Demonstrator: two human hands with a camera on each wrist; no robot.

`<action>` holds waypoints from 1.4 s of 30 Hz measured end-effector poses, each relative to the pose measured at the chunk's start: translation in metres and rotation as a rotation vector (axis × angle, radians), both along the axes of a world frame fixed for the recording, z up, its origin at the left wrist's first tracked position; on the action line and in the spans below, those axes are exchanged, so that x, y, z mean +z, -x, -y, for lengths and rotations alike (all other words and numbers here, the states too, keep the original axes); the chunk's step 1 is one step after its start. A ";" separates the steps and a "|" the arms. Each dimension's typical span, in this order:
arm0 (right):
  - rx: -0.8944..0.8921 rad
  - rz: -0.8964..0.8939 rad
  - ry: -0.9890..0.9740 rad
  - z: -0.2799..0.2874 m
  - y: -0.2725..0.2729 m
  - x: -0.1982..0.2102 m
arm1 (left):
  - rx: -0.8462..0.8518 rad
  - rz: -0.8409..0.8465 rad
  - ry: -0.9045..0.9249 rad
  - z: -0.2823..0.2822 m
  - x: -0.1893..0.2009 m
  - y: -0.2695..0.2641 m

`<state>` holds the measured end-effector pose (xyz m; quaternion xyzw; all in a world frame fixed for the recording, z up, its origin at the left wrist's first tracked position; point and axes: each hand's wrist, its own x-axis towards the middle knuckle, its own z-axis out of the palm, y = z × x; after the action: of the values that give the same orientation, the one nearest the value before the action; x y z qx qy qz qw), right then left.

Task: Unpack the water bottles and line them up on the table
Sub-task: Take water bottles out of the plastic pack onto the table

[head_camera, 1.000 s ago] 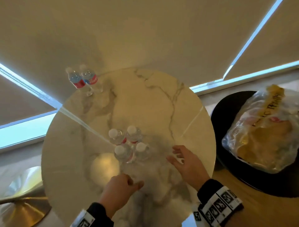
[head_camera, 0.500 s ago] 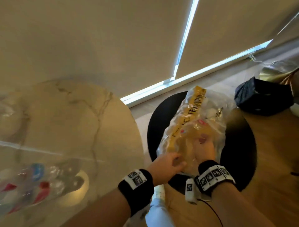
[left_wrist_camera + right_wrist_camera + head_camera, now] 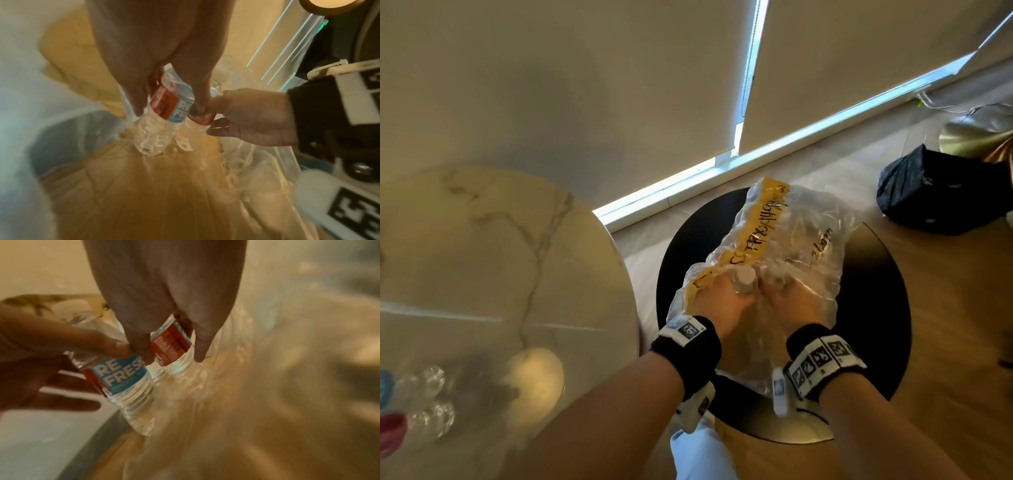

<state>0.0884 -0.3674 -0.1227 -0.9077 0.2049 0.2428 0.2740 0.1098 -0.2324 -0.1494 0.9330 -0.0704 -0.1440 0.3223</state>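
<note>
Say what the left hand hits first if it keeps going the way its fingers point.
The left hand already grips a water bottle; past its fingertips lies crumpled plastic wrap, likely first, though depth is unclear.

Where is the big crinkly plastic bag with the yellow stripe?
In the head view, the clear plastic bag with the yellow stripe lies on the round black stool, right of the marble table, with both hands inside it.

Black wristbands carry white blocks printed with black square markers.

"RE FRESH" on bottle label
</note>
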 end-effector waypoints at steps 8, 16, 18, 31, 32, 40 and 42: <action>-0.093 0.402 -0.360 -0.014 0.038 0.032 | -0.191 -0.122 0.152 -0.041 0.044 0.025; 0.096 0.490 -0.335 -0.099 0.081 0.105 | 0.117 -0.049 0.395 -0.165 0.121 0.098; 0.157 0.439 -0.358 -0.135 0.085 0.109 | 0.240 0.003 0.406 -0.204 0.132 0.116; 0.207 0.359 -0.522 -0.351 0.048 0.050 | 0.751 -0.046 0.289 -0.352 0.099 0.103; 0.205 0.361 -0.525 -0.354 0.047 0.048 | 0.762 -0.045 0.299 -0.355 0.096 0.103; 0.350 0.250 -0.506 -0.327 0.054 0.053 | 0.690 -0.346 0.088 -0.362 0.118 0.124; 0.332 0.263 -0.461 -0.298 0.063 0.057 | 0.612 -0.371 0.028 -0.359 0.125 0.139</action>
<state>0.0254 -0.0693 -0.0653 -0.8665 -0.0440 0.2047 0.4532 -0.0287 0.1269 -0.0243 0.8643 0.2700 -0.2070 0.3705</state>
